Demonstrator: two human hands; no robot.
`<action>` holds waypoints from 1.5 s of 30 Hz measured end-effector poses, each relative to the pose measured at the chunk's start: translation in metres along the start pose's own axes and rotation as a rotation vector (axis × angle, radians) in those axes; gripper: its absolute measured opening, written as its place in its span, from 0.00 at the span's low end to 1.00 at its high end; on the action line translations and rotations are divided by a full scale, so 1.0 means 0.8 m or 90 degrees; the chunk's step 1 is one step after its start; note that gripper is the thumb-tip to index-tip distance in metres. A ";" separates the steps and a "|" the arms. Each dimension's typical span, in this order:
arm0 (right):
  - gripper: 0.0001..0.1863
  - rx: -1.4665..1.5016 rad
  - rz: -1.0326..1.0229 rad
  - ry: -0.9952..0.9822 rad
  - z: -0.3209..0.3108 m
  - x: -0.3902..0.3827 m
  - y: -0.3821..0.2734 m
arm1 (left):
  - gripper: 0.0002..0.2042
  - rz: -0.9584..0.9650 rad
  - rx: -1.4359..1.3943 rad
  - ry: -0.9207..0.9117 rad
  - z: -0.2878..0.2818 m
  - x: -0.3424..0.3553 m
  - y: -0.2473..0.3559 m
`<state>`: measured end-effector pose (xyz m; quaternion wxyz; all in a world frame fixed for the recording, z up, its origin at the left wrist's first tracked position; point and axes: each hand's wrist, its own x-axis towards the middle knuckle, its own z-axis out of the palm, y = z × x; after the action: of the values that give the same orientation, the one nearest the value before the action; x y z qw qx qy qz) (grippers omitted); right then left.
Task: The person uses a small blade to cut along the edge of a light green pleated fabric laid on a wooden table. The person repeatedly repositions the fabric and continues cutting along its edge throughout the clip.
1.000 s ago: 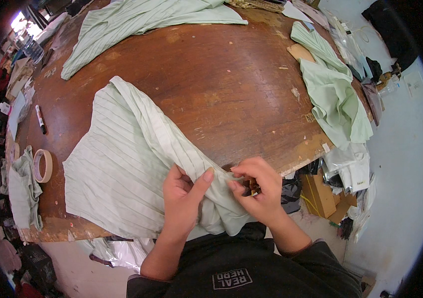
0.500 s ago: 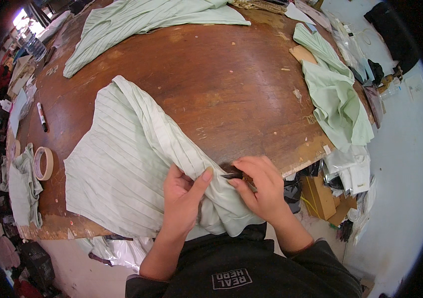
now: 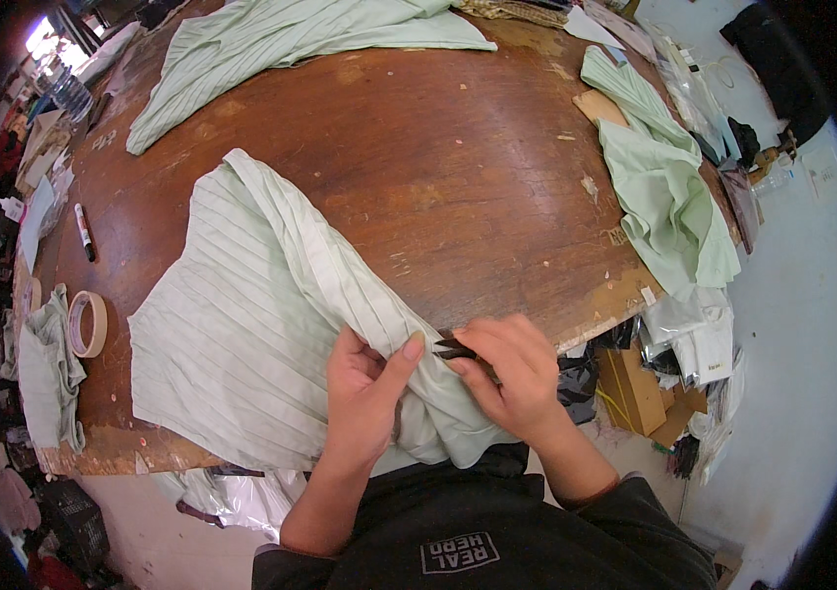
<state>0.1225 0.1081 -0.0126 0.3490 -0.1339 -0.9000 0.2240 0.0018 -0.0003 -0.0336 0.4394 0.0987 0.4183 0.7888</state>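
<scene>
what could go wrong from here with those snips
The dark snips in the right hand point toward the thumb of the left hand, so a slip might nick it. They are also right by bunched folds of the pale green pleated cloth, so they could snag or cut it.

A brown wooden table (image 3: 497, 147), worn along its near edge, is occupying the centre. A pale wall (image 3: 802, 315) is rising along the right side. A light-toned floor (image 3: 133, 521) is showing at near left. Bright light (image 3: 42, 39) is shining at far left.
</scene>
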 end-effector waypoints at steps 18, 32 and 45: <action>0.15 0.280 0.291 -0.007 -0.028 -0.010 -0.042 | 0.13 -0.004 0.038 0.021 0.009 -0.007 0.006; 0.15 0.769 0.676 -0.119 -0.018 -0.034 -0.046 | 0.10 -0.038 -0.039 0.050 0.016 -0.021 -0.001; 0.13 0.777 0.666 -0.085 -0.015 -0.032 -0.044 | 0.11 -0.028 -0.028 0.055 0.019 -0.022 -0.004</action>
<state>0.1459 0.0713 -0.0020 0.1558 -0.3101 -0.4583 0.8182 0.0219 -0.0045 -0.0227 0.4406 0.0457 0.4215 0.7913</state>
